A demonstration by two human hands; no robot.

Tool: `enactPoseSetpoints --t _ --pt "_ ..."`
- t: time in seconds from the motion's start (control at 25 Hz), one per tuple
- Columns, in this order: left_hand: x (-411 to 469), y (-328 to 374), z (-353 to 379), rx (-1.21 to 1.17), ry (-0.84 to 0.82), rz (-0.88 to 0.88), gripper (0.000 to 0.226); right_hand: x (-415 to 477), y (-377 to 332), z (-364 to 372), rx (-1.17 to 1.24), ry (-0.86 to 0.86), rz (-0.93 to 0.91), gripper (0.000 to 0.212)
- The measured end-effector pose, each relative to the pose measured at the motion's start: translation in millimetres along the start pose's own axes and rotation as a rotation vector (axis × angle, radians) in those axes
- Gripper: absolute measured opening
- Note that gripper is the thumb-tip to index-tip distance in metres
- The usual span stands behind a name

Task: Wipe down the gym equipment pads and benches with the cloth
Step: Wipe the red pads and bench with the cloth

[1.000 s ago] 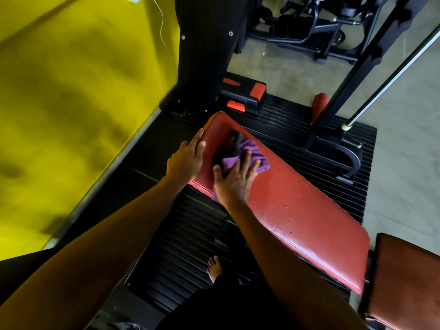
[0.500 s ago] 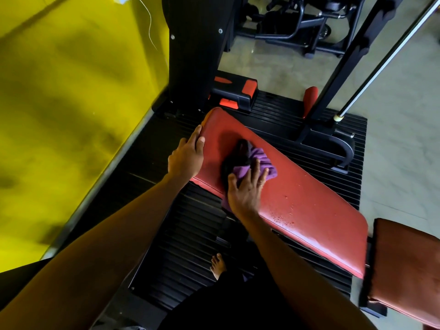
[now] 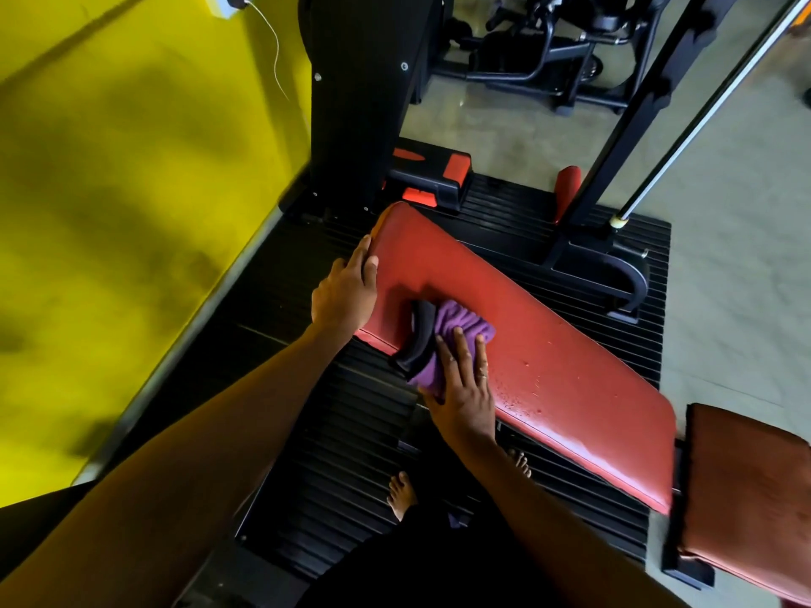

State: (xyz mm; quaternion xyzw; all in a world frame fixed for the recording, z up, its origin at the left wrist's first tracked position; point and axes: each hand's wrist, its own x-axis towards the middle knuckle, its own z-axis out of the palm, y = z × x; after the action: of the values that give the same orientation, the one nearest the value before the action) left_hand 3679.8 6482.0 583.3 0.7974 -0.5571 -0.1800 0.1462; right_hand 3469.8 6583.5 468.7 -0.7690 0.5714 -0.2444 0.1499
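A long red bench pad (image 3: 548,344) runs diagonally from upper left to lower right, with water droplets on its lower half. A purple cloth with a black edge (image 3: 443,333) lies on the pad near its front edge. My right hand (image 3: 461,383) presses flat on the cloth, fingers spread and straight. My left hand (image 3: 346,291) rests on the pad's left end, thumb on top and fingers over the edge. A second brown-red pad (image 3: 746,498) adjoins at the lower right.
A yellow wall (image 3: 131,190) closes the left side. A black machine column (image 3: 360,94) stands behind the pad, and a slanted black frame with a chrome bar (image 3: 684,125) stands at the right. A ribbed black mat (image 3: 351,454) lies underfoot; bare feet (image 3: 401,493) show below.
My right hand has slid the cloth down the pad toward its front edge and slightly right. My left hand has stayed on the pad's left end.
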Motion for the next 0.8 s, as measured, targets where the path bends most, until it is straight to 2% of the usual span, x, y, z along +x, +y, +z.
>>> enactPoseSetpoints --t 0.12,0.28,0.44,0.64,0.8 --pt "-0.7 0.7 0.0 0.011 0.009 0.014 0.054 13.5 -14.8 5.2 0.096 0.007 0.01 0.099" --pt "-1.9 0.1 -2.1 0.036 0.034 0.023 0.052 61.6 -66.9 4.3 0.085 -0.052 -0.086 0.089" --pt "-3.8 -1.9 2.2 0.035 0.085 0.048 0.05 49.1 -38.6 -8.6 0.005 -0.142 -0.069 0.08" --pt "-2.0 0.5 4.9 0.039 0.073 0.037 0.051 37.5 20.4 -23.5 0.069 -0.176 0.2 0.088" --pt "3.8 1.7 7.4 0.133 0.125 0.126 0.051 112.4 14.1 -32.2 0.172 -0.161 0.427 0.078"
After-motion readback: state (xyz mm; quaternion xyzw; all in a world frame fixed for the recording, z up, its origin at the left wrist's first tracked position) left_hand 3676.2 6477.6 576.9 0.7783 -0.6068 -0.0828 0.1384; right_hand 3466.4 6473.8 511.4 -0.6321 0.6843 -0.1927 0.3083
